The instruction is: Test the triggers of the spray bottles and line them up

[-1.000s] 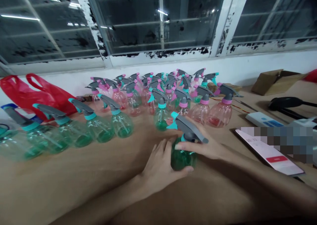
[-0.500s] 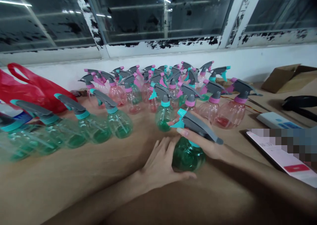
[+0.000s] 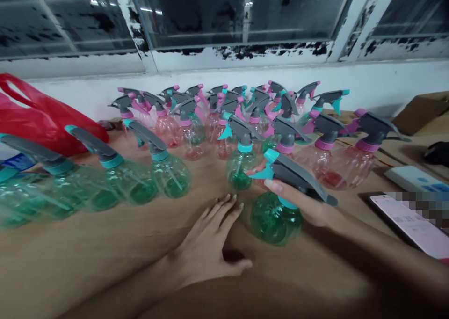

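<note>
A green spray bottle [image 3: 275, 223] with a grey and teal trigger head stands upright in front of me. My right hand [image 3: 303, 199] is closed round its neck just under the head, with fingertips showing by the teal trigger. To the bottle's left, my left hand [image 3: 213, 244] hovers low over or rests on the tabletop, fingers spread and holding nothing. Just behind the held bottle is another green spray bottle [image 3: 242, 167]. A row of several green spray bottles [image 3: 171, 176] runs off to the left, blurred toward the edge.
Pink and green spray bottles [image 3: 191, 139] crowd the back of the table [image 3: 115, 258] below the window wall. A red plastic bag [image 3: 52, 118] lies at the left. On the right are a phone [image 3: 410, 221], a white-and-blue box [image 3: 414, 181] and a cardboard box [image 3: 421, 113].
My left hand has let go of the green bottle's body and drawn away to the left. My right hand keeps its hold on the neck. The view has shifted slightly.
</note>
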Motion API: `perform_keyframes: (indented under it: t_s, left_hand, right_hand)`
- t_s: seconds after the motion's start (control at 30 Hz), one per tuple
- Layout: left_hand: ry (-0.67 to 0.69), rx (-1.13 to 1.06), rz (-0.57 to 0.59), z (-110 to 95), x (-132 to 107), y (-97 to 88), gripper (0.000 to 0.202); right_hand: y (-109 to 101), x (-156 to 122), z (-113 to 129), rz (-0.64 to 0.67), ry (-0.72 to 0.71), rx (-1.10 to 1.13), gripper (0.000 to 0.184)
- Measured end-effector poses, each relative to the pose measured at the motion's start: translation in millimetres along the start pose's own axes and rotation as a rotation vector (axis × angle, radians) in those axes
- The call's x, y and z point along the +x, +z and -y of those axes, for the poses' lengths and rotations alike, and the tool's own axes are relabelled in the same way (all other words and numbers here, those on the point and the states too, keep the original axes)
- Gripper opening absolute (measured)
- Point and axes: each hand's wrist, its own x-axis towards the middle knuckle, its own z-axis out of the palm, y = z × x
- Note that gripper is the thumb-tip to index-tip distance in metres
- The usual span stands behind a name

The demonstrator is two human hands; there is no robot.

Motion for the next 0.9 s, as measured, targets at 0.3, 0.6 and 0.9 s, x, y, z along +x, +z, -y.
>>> perform_keyframes:
  t_s: [0.3, 0.6, 0.9]
  left_hand:
    - [0.064, 0.041, -0.022, 2, 1, 0.9, 0.086]
    - [0.083, 0.086, -0.023, 3, 0, 2.3, 0.077]
    - [0.102, 0.106, -0.023, 4, 2, 2.2, 0.074]
  right_hand:
    - [-4, -11, -14, 0.058, 0.115, -0.023, 0.023]
    - [0, -12, -4, 0.001, 0.091, -0.101, 0.018]
    - [2, -11, 2, 0.035, 0.084, 0.045, 0.028]
